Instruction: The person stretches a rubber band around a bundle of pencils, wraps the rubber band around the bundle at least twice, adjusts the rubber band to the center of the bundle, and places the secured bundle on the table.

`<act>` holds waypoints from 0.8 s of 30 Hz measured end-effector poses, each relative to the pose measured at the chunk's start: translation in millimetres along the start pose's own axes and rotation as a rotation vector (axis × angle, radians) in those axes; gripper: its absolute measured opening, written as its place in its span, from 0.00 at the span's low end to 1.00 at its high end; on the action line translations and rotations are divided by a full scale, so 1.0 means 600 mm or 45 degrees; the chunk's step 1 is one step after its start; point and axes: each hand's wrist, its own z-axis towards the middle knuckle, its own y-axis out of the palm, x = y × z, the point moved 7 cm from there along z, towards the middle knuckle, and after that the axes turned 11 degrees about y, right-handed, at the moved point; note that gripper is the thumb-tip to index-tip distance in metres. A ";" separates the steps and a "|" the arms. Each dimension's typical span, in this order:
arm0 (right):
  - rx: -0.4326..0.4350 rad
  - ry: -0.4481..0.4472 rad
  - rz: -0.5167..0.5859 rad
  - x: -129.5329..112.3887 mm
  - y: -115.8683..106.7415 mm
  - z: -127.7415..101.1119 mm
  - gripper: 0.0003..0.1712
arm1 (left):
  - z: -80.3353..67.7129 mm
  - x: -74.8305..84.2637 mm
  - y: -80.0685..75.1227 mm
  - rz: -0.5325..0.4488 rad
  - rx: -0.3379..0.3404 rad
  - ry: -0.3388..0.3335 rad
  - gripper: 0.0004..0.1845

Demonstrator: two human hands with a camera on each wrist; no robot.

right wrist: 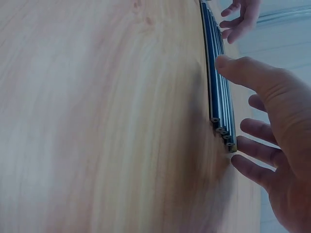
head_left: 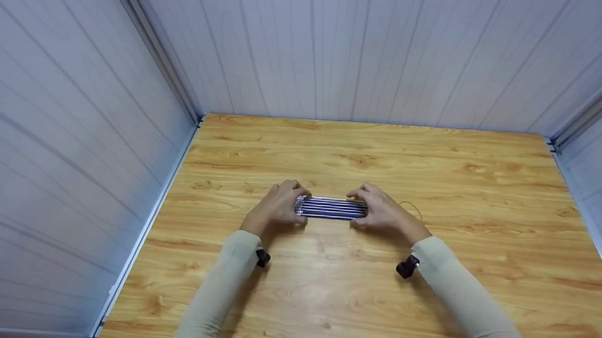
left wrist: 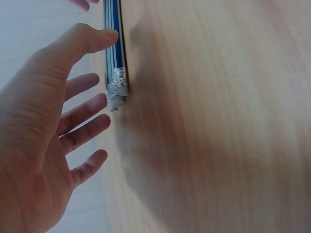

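Head view, blue pencil row (head_left: 331, 208), left hand (head_left: 278, 207), right hand (head_left: 382, 212), straight fingers bracketing ends

No lettering, label, brand or number can be read on anything in these views.
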 end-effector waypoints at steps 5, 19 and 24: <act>0.000 0.013 -0.037 -0.005 0.011 0.004 0.37 | -0.008 -0.010 0.005 -0.020 0.026 -0.050 0.35; 0.005 -0.011 -0.057 -0.020 0.013 0.014 0.32 | -0.015 -0.015 -0.002 -0.020 0.032 -0.065 0.33; 0.003 -0.002 -0.054 -0.018 0.011 0.015 0.32 | -0.010 -0.014 -0.001 -0.027 0.004 -0.084 0.33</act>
